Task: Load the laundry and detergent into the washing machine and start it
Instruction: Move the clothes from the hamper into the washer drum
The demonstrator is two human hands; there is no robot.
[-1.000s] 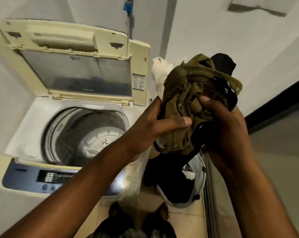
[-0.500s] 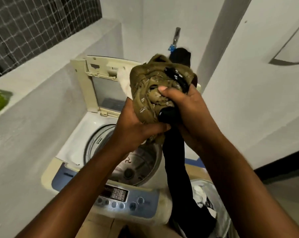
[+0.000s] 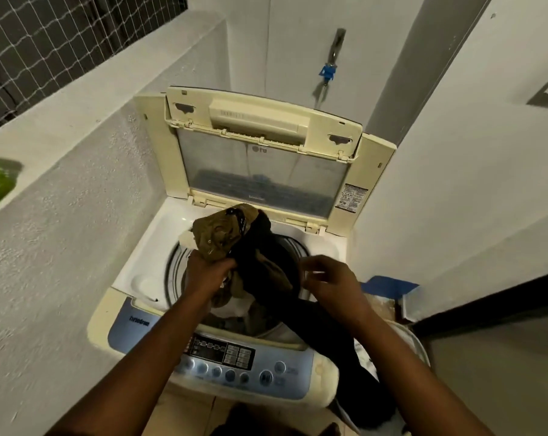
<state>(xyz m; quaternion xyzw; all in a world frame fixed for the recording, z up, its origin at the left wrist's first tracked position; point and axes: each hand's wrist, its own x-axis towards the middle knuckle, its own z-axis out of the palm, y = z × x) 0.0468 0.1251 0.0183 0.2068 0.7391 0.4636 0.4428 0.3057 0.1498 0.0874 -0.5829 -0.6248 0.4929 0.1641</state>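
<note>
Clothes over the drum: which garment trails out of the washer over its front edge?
The black garment: it drapes from the bundle over the control panel toward the basket. The olive garment stays bunched above the drum.

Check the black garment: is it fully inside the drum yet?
No. The black garment drapes from the drum over the washer's front right corner toward the laundry basket on the floor.

I saw the washing machine [image 3: 159, 278], cream with a blue control panel [image 3: 235, 360], standing with its lid [image 3: 260, 158] raised upright. A bundle of laundry [image 3: 235, 243], olive-brown, black and white, sat over the open drum, one black piece [image 3: 338, 341] trailing across the front right rim.
</note>
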